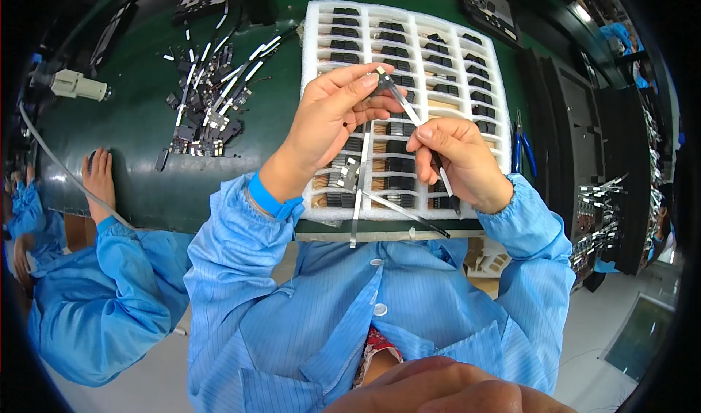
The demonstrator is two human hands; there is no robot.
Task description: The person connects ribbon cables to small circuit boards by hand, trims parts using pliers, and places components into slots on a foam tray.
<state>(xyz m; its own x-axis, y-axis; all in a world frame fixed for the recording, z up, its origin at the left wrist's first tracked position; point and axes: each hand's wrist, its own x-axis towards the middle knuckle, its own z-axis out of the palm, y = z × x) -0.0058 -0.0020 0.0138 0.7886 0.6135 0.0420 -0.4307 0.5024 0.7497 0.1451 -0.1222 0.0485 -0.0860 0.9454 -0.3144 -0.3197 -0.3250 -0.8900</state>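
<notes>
Across the far side spreads a green table (pixel 135 124), bearing a white foam tray (pixel 309 33) whose compartments hold rows of small black parts. Left of the tray sits a loose heap of parts and strips (pixel 208 110). Farther left rest a co-worker's hand (pixel 101 183), at the near edge, and a pale cabled device (pixel 79 86). The left hand (pixel 321 110) and right hand (pixel 461 157) are above the tray. Blue-handled pliers (pixel 523 150) lie just right of it. Two loose strips (pixel 403 211) cross at its near edge. Slimmest, the held strip (pixel 410 111) slants between the hands: left thumb and fingers pinch its far end, and right thumb and fingers grasp it farther along, nearer the body.
</notes>
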